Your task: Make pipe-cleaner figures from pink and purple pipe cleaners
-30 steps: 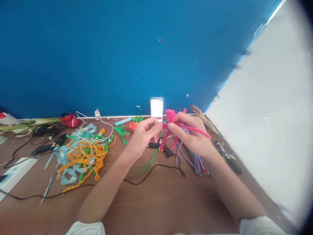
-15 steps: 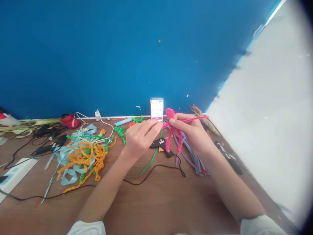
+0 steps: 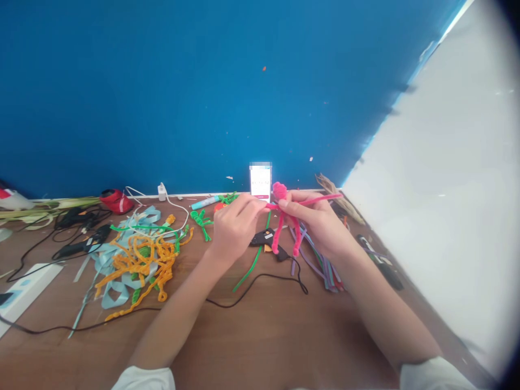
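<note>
Two hands meet just in front of the phone (image 3: 260, 182) propped against the blue wall, holding a pink pipe-cleaner figure (image 3: 283, 219) up off the counter (image 3: 260, 330). The right hand (image 3: 320, 225) has its fingers pinched on the figure's middle, just below the coiled head, and the left hand (image 3: 233, 230) pinches the short arm sticking out on the phone side. So far the head is wound and two legs hang down; the other arm is a long straight stem running away from the phone, not yet bent or trimmed, so I'd judge it about half shaped. Below the phone a glue gun (image 3: 266, 238) lies under the figure, spare stems (image 3: 320, 265) beside it, and an orange-and-green tangle (image 3: 140, 260) well off toward the person's left.
</note>
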`<state>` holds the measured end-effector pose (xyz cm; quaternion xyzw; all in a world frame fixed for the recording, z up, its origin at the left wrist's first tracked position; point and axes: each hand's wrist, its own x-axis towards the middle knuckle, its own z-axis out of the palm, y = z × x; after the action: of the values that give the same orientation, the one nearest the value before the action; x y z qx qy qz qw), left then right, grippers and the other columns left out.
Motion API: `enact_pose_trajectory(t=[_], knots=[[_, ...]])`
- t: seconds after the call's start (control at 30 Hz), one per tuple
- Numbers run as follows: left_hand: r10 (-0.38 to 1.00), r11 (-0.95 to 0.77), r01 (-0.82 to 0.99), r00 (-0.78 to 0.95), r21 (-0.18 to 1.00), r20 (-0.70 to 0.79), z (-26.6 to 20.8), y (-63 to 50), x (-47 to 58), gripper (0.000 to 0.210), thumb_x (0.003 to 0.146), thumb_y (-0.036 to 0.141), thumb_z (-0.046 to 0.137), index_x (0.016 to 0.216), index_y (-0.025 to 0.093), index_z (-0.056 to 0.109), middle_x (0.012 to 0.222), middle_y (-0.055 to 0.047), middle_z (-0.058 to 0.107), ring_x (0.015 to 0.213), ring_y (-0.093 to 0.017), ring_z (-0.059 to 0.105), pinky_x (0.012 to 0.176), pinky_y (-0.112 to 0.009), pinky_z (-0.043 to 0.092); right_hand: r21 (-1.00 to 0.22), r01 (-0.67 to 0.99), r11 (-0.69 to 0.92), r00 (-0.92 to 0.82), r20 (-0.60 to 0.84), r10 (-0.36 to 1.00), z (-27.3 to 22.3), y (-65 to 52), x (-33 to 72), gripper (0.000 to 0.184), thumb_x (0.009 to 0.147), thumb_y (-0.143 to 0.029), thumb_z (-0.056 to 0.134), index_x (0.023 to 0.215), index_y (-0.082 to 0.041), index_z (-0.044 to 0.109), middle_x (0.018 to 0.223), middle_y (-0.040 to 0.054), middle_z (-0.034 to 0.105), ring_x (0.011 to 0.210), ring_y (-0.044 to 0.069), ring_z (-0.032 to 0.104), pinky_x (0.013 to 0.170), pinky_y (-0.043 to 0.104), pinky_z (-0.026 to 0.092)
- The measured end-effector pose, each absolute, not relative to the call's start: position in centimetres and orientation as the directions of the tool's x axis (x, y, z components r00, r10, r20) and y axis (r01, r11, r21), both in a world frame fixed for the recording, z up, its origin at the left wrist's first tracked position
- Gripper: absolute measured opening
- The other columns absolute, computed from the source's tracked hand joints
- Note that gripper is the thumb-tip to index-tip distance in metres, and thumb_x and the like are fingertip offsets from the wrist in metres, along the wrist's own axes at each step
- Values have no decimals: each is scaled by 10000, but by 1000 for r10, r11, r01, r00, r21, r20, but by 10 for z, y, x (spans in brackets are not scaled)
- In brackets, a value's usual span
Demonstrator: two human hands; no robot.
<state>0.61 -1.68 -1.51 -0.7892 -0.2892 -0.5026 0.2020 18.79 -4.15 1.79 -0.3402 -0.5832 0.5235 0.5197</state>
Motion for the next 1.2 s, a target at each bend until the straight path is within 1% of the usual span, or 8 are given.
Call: enact_pose_trajectory(t=[0.07, 0.27, 0.37, 0.53, 0.67, 0.77, 0.97, 1.2], knots=[[282, -778, 628, 317, 23, 906, -15, -17, 7, 48, 943, 154, 580, 915, 184, 604, 803, -12, 678, 749, -106, 639, 629, -216, 457, -965, -132, 228, -216, 253, 943, 18, -41, 189, 299, 883, -299, 678, 638, -169, 566, 629, -33, 463, 604, 104, 405, 573, 270, 287], [227, -691, 709, 400, -142, 888, -14, -17, 5, 106, 922, 91, 571, 926, 187, 614, 808, -6, 676, 711, -101, 621, 578, -223, 409, -968, -117, 220, -210, 241, 948, 17, -41, 189, 302, 882, -300, 676, 632, -167, 569, 624, -34, 457, 593, 99, 400, 567, 270, 278], [226, -667, 723, 428, -181, 875, -15, -16, 4, 141, 925, 67, 544, 945, 188, 613, 793, 0, 667, 685, -95, 608, 566, -227, 389, -971, -118, 209, -207, 230, 951, 17, -41, 189, 296, 876, -303, 681, 636, -168, 574, 624, -33, 466, 590, 100, 409, 564, 269, 282], [259, -628, 748, 462, -216, 848, -17, -15, 3, 64, 926, 124, 586, 958, 178, 600, 812, -7, 678, 699, -114, 621, 570, -244, 384, -972, -141, 190, -212, 217, 953, 17, -41, 188, 300, 869, -301, 687, 627, -168, 568, 618, -37, 464, 583, 99, 411, 562, 269, 290], [258, -602, 751, 503, -270, 825, -17, -14, 6, 85, 944, 139, 568, 1021, 154, 601, 802, -16, 684, 684, -124, 630, 562, -254, 372, -976, -133, 173, -223, 199, 954, 17, -40, 187, 286, 874, -306, 677, 643, -167, 584, 619, -35, 466, 585, 100, 412, 560, 272, 278], [253, -575, 760, 518, -303, 817, -20, -12, 9, 62, 958, 145, 539, 964, 137, 600, 702, -4, 638, 610, -124, 594, 537, -260, 352, -978, -136, 156, -219, 183, 958, 17, -40, 185, 280, 868, -306, 676, 639, -170, 589, 619, -34, 474, 588, 101, 409, 566, 270, 291], [209, -570, 761, 500, -310, 841, -21, -9, 9, 120, 953, 106, 500, 890, 137, 598, 649, -5, 609, 555, -117, 549, 525, -261, 326, -983, -130, 132, -240, 160, 958, 18, -41, 183, 290, 851, -310, 672, 612, -174, 578, 625, -25, 479, 608, 112, 415, 598, 278, 324], [245, -618, 738, 507, -269, 826, -16, -9, 5, 250, 955, 122, 486, 725, 178, 564, 578, 6, 532, 544, -126, 487, 528, -287, 290, -978, -45, 206, -229, 210, 950, 18, -40, 187, 317, 843, -360, 695, 639, -178, 532, 665, -28, 458, 642, 115, 402, 598, 271, 304]])
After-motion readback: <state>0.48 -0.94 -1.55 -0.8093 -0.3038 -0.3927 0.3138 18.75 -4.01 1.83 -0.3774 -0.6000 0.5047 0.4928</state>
